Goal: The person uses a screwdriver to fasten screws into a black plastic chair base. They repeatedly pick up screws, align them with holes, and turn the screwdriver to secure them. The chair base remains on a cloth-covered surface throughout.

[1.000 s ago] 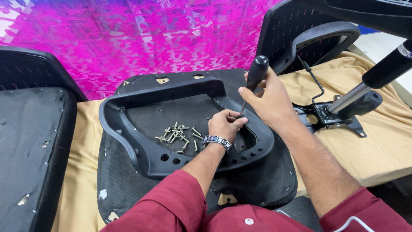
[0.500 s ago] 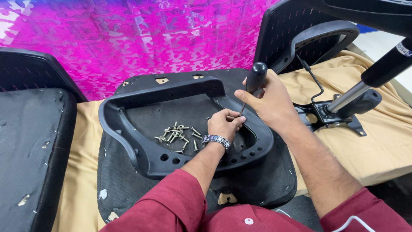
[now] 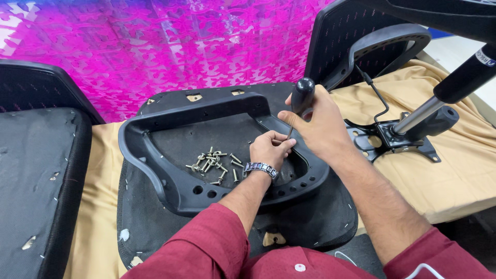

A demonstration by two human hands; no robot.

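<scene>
Screwdriver tip (image 3: 287, 135) hidden behind left hand's fingers (image 3: 279, 140) at frame centre. Gas-lift column (image 3: 454, 88) cut off at right edge; black seat pad (image 3: 36, 170) cropped at left. Scattered screws (image 3: 212, 164) too small to count.

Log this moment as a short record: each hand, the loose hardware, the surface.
right hand: grips the black handle of a screwdriver, shaft pointing down
left hand: fingers pinched at the screwdriver tip, inside the black plastic frame
hardware: pile of screws and bolts on the seat underside
surface: tan cloth
</scene>
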